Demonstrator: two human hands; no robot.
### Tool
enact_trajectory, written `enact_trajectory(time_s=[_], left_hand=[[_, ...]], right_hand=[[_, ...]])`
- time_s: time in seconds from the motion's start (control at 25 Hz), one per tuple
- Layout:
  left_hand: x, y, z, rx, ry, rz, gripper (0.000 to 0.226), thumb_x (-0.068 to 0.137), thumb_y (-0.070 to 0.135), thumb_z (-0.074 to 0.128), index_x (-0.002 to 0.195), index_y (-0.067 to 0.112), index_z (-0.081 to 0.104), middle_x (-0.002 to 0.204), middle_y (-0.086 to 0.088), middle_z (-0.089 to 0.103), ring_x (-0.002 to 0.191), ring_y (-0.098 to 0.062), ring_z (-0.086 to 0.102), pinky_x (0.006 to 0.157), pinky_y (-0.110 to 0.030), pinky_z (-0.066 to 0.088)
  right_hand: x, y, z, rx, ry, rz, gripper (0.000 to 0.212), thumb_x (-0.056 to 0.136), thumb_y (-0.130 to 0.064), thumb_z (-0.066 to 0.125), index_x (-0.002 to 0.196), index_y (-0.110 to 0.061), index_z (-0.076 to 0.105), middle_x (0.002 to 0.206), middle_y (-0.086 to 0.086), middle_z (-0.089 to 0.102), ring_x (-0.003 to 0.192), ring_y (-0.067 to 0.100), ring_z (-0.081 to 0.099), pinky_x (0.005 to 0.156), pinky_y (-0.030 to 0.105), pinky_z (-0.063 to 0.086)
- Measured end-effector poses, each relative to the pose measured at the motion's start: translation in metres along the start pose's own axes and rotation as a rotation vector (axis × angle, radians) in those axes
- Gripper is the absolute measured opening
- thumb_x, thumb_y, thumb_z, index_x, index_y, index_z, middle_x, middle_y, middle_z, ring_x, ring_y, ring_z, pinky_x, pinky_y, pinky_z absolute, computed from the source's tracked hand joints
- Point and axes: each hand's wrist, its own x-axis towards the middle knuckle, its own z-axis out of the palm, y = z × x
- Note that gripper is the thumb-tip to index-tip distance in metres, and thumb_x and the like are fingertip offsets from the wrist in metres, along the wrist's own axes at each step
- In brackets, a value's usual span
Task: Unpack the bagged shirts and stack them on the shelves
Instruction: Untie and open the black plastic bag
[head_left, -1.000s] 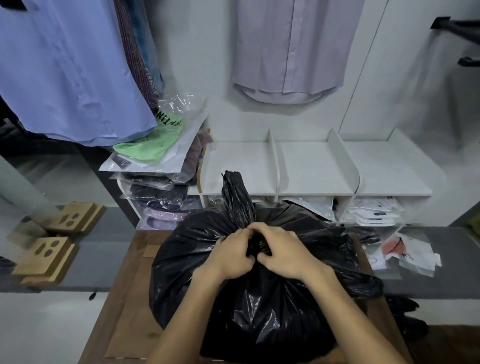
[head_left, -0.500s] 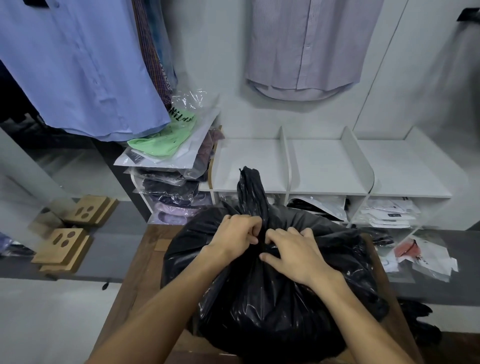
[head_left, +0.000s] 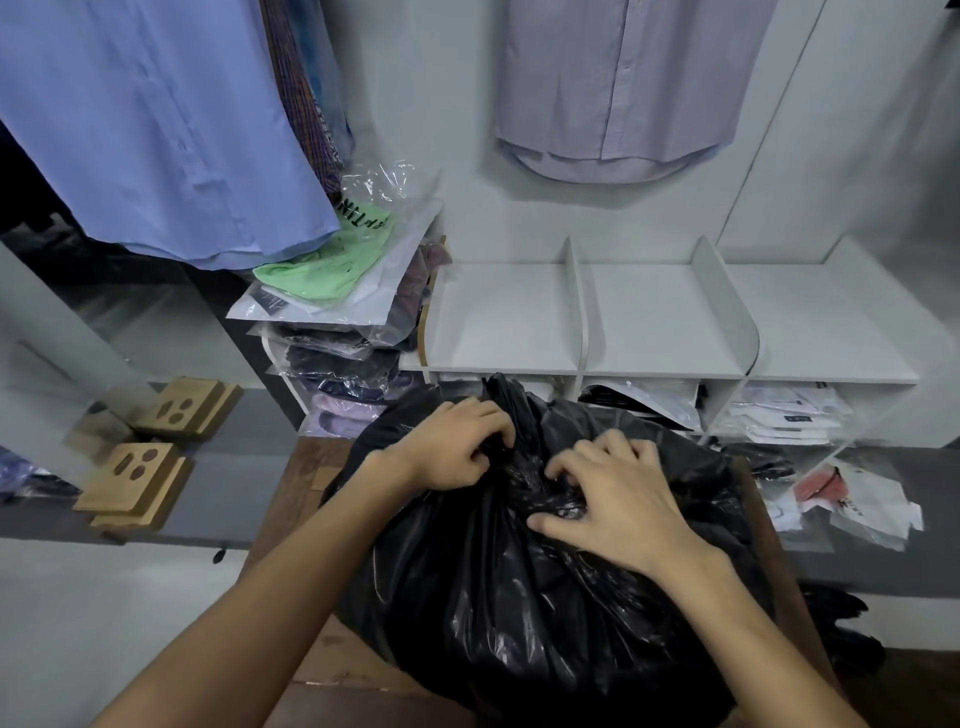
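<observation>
Upper left of the frame: we note a light blue shirt (head_left: 150, 124) hanging, with a dark patterned garment (head_left: 306, 104) just behind its right edge. Top centre-right: a pale lilac shirt (head_left: 623, 88) hangs against the white wall (head_left: 441, 104). Left of centre, low: two wooden blocks (head_left: 136, 480) with oval cut-outs lie on a grey ledge (head_left: 234, 499), one behind the other. Bottom centre: a brown wooden table (head_left: 296, 499) shows at its left edge.

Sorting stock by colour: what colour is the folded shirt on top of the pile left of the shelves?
Light green shirt, in a clear bag, seen in the head view.
</observation>
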Motion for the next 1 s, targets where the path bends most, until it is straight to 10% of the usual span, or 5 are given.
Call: enact_trajectory(time_s=[0.16, 0.56, 0.72, 0.88, 1.0], left_hand=[[0.011, 0.002, -0.006, 0.077, -0.124, 0.076, 0.042, 0.085, 0.066, 0.065, 0.114, 0.037, 0.066, 0.103, 0.018, 0.063, 0.103, -0.004, 0.06, 0.09, -0.032, 0.036], [0.042, -0.064, -0.042, 0.08, 0.205, -0.569, 0.019, 0.094, 0.034, 0.064, 0.091, 0.015, 0.061, 0.102, -0.016, 0.07, 0.101, -0.039, 0.065, 0.079, -0.04, 0.048], [0.026, -0.089, -0.047, 0.068, 0.154, -0.686, 0.018, 0.09, 0.042, 0.064, 0.093, 0.028, 0.053, 0.106, -0.01, 0.066, 0.102, -0.034, 0.063, 0.074, -0.038, 0.046], [0.036, -0.043, -0.051, 0.0, 0.381, -0.32, 0.046, 0.083, 0.037, 0.064, 0.127, 0.027, 0.056, 0.125, -0.006, 0.058, 0.116, -0.031, 0.056, 0.097, -0.042, 0.043], [0.045, 0.003, -0.045, 0.018, 0.106, -0.028, 0.055, 0.092, 0.059, 0.056, 0.145, 0.048, 0.046, 0.145, -0.003, 0.048, 0.129, -0.023, 0.05, 0.108, -0.041, 0.037]], right_hand=[[0.014, -0.018, 0.001, 0.021, -0.085, -0.021, 0.068, 0.079, -0.072, 0.063, 0.135, -0.036, 0.056, 0.11, -0.014, 0.066, 0.11, 0.012, 0.057, 0.101, 0.037, 0.033], [0.001, 0.007, -0.017, 0.107, -0.1, -0.027, 0.033, 0.086, -0.052, 0.061, 0.117, -0.041, 0.066, 0.069, -0.017, 0.052, 0.079, 0.001, 0.054, 0.101, 0.027, 0.028], [0.0, 0.012, -0.016, 0.116, -0.077, -0.008, 0.048, 0.078, -0.064, 0.062, 0.121, -0.044, 0.058, 0.089, -0.024, 0.051, 0.099, 0.004, 0.045, 0.101, 0.037, 0.035], [0.03, -0.007, -0.014, -0.07, -0.209, -0.04, 0.103, 0.076, -0.065, 0.073, 0.16, -0.035, 0.021, 0.134, -0.004, 0.055, 0.128, 0.024, 0.046, 0.102, 0.042, 0.038], [0.039, -0.016, -0.013, -0.061, -0.256, -0.046, 0.087, 0.084, -0.046, 0.072, 0.157, -0.04, 0.024, 0.127, -0.002, 0.061, 0.123, 0.026, 0.056, 0.091, 0.04, 0.047]])
